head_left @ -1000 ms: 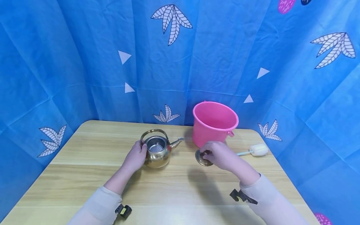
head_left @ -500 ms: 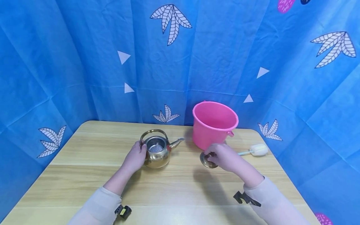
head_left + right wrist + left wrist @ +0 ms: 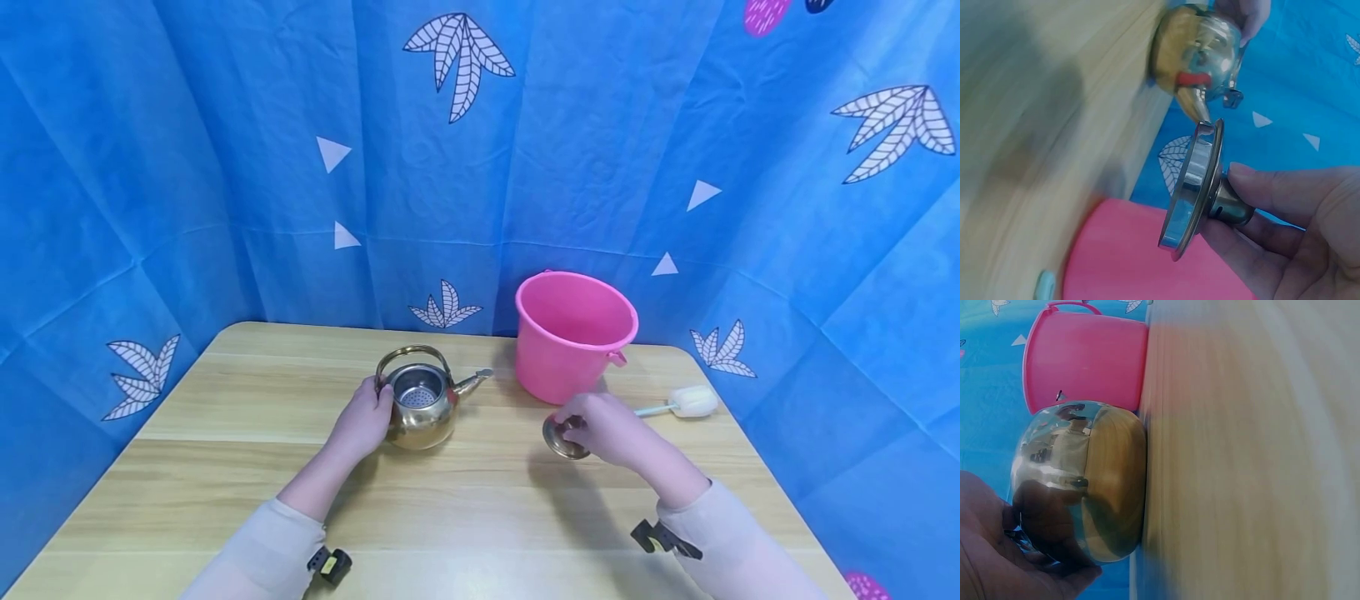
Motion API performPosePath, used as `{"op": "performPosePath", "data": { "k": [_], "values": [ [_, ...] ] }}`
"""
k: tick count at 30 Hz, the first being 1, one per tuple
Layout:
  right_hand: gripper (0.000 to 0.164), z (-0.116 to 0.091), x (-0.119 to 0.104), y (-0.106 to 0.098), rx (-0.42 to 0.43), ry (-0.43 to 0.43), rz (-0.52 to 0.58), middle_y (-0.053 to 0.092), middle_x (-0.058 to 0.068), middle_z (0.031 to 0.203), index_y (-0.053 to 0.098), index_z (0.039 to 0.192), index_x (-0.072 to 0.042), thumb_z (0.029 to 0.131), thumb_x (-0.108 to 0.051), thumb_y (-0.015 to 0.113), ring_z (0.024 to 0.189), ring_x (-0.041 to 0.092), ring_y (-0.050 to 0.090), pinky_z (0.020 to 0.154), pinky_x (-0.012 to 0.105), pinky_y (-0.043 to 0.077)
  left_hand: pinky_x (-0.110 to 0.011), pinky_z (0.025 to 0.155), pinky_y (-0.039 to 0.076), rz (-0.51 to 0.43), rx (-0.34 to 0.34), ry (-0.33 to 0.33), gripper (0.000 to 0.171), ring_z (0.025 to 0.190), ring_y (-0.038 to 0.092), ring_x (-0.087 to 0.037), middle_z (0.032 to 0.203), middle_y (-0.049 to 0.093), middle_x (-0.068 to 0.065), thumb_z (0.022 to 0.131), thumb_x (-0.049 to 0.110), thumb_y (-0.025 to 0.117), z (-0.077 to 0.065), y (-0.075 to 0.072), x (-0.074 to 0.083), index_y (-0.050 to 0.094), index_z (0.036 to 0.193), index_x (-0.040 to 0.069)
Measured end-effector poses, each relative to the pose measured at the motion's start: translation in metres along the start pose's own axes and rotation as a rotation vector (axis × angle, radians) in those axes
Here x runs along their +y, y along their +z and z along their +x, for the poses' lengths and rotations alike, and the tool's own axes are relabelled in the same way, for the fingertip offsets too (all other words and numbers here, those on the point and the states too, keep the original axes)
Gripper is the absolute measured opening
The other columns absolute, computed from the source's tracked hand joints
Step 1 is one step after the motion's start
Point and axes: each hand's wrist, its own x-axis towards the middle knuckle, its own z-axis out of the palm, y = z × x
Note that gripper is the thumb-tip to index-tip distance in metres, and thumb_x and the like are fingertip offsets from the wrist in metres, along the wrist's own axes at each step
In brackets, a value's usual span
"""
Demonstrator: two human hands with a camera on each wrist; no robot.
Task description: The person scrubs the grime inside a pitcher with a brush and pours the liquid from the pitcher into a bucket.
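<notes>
A shiny gold-coloured kettle [image 3: 423, 427] stands uncovered on the table, its hoop handle raised and its spout toward the right. Inside its mouth a perforated strainer [image 3: 417, 397] shows. My left hand [image 3: 363, 421] holds the kettle on its left side, at the foot of the handle; the left wrist view shows thumb and fingers close around that part. Off to the right, my right hand [image 3: 607, 425] pinches the kettle's lid [image 3: 1194, 187] by its knob, between thumb and fingers. The lid is in the air above the table, apart from the kettle.
A pink bucket [image 3: 558, 371] stands at the back, just beyond the right hand. To its right lies a sponge brush [image 3: 693, 401] with a white head and pale blue handle. Blue printed curtain [image 3: 450, 183] borders the wooden table [image 3: 450, 525] behind and at the sides.
The right hand has moved a little to the right and nearer to me with the lid, away from the kettle. The left hand and the kettle have stayed put.
</notes>
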Motion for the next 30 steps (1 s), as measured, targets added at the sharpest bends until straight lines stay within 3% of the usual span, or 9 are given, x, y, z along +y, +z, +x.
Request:
{"op": "performPosePath", "data": {
  "k": [9, 18, 30],
  "values": [
    [0.021, -0.005, 0.008, 0.009, -0.003, -0.021, 0.022, 0.071, -0.005, 0.084, 0.078, 0.095, -0.010, 0.079, 0.003, 0.079, 0.077, 0.008, 0.062, 0.066, 0.021, 0.053, -0.061, 0.114, 0.027, 0.007, 0.000, 0.004, 0.057, 0.137, 0.035, -0.052, 0.147, 0.035, -0.038, 0.108, 0.026, 0.029, 0.001, 0.000, -0.001, 0.028, 0.147, -0.016],
    [0.023, -0.011, 0.012, 0.018, -0.027, 0.029, 0.029, 0.074, -0.002, 0.090, 0.078, 0.096, -0.009, 0.077, 0.004, 0.080, 0.086, 0.016, 0.067, 0.076, 0.031, 0.058, -0.060, 0.114, 0.028, 0.008, -0.003, 0.011, 0.057, 0.137, 0.035, -0.052, 0.147, 0.036, -0.038, 0.108, 0.026, 0.029, 0.001, 0.000, 0.000, 0.028, 0.146, -0.016],
    [0.023, -0.015, 0.021, 0.034, -0.080, 0.029, 0.103, 0.073, -0.004, 0.086, 0.079, 0.095, -0.008, 0.077, 0.006, 0.078, 0.078, 0.008, 0.063, 0.069, 0.024, 0.055, -0.061, 0.114, 0.028, 0.007, -0.002, 0.007, 0.057, 0.137, 0.035, -0.053, 0.147, 0.035, -0.038, 0.108, 0.025, 0.029, -0.001, -0.001, 0.000, 0.028, 0.146, -0.017]
  ]
}}
